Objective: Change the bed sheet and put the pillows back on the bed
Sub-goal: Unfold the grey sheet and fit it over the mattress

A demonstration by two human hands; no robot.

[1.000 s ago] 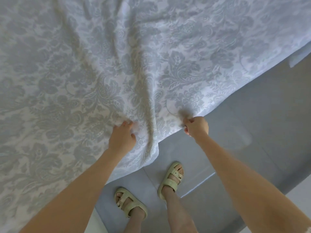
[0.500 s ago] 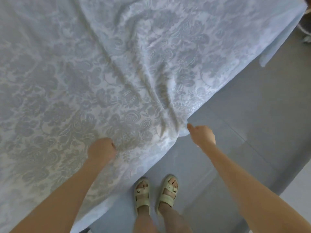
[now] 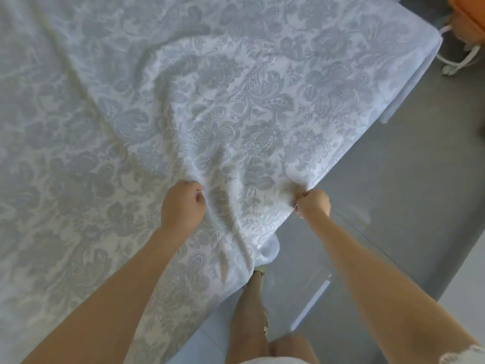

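A white bed sheet [image 3: 236,106] with a grey floral pattern covers the bed and fills most of the view. Its near edge hangs over the bed's side by my legs. My left hand [image 3: 182,203] grips a bunched fold of the sheet a little in from the edge. My right hand [image 3: 312,203] pinches the sheet's edge where it drops toward the floor. Creases run from both hands up across the fabric. No pillows are in view.
Grey glossy floor [image 3: 393,206] lies to the right of the bed. The bed's far corner [image 3: 430,40] is at the upper right. Beyond it stands an orange object [image 3: 469,19] on a white curved frame [image 3: 456,61]. My legs stand next to the bed's edge.
Both hands have shifted along the sheet's edge and taken a fresh hold. The view has swung so the bed's far corner and the orange object show. The sheet now hides most of my feet.
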